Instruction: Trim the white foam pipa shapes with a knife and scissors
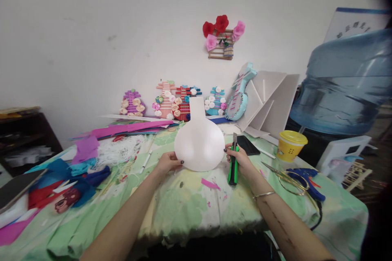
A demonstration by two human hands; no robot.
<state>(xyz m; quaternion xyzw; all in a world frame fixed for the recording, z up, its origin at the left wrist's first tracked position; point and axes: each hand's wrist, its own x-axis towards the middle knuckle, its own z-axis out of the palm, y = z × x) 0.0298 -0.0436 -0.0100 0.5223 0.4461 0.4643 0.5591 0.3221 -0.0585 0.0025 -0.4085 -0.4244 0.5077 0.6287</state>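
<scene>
A white board cutout [199,144], round below with a straight neck on top, stands upright over the front middle of the table. Its lower left edge is pinched by my left hand [168,163], thumb in front. My right hand [240,161] is closed around a green utility knife [233,167], whose tip points up and away from me. The fingertips of that same hand also meet the cutout's right edge. Below the cutout, a pink paper scrap [210,184] lies on the green patterned tablecloth [186,208].
To the right are scissors [284,177], a blue glue gun [309,185], a yellow lidded tub [291,146] and a black phone [248,145]. White string [122,151], a white pen [145,162] and coloured fabric [65,183] lie left. Decorated instrument shapes [183,104] line the wall.
</scene>
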